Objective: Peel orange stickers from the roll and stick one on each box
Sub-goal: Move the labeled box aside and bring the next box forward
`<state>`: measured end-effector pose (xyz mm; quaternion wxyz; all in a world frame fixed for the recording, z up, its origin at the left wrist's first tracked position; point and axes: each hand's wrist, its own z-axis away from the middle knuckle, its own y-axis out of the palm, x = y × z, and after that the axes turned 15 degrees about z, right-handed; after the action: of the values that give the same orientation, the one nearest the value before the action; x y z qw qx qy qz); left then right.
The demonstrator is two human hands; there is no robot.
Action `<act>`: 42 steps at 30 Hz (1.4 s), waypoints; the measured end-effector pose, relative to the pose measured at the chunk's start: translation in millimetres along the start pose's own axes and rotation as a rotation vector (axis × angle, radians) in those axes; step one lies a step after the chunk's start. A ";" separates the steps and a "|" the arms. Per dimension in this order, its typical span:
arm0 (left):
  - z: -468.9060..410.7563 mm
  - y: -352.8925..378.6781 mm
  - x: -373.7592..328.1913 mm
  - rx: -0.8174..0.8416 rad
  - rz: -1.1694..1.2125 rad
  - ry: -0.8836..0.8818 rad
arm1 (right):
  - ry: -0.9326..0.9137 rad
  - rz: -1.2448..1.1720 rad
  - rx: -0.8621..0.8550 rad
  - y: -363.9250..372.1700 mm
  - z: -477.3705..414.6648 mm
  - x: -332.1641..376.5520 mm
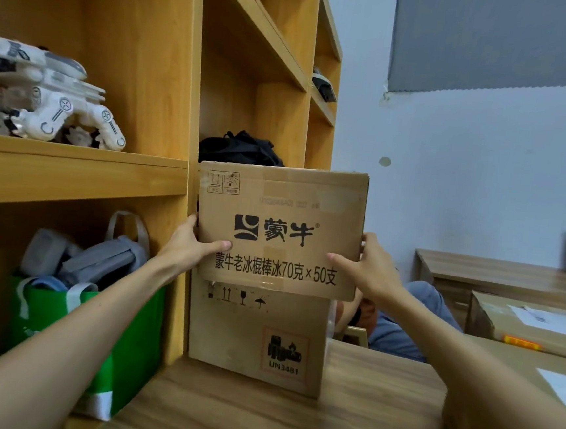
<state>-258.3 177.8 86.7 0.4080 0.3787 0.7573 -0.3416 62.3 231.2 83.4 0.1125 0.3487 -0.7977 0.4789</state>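
- Head view — the left hand point(188, 245) gripped the left edge of the upper carton point(281, 214), thumb laid across the printed front, the other fingers hidden round the side.
- The right hand point(371, 268) held the opposite edge the same way, thumb on the front face and fingers out of sight behind the corner.
- The upper carton, plain brown with bold black Chinese lettering and a logo, sat level over the lower carton point(250, 341); whether it rested on that one or hung just above could not be told.
- The lower carton, marked with handling symbols and a UN3481 battery label, stood on the wooden table point(257, 417), close against the side of the shelf unit point(168, 101).
- No sticker showed on the facing side of either stacked carton.
- On the shelves were a white toy robot point(42, 97), a black bag point(239, 149) and, lower down, a green tote bag point(99, 342) stuffed with grey items.
- Far right, another cardboard box point(491, 321) lay on the table, an orange sticker point(521, 343) on its near side.
- Behind the cartons, part of a person in blue clothing point(412, 325) was visible.
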 end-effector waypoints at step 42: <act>375.2 80.1 35.6 0.089 0.133 0.020 | 0.175 0.062 0.063 -59.4 327.0 -132.5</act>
<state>-68.9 -83.3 -123.9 0.4047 0.4496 0.7185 -0.3433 249.3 -2.6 -112.6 0.1556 0.2841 -0.7799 0.5355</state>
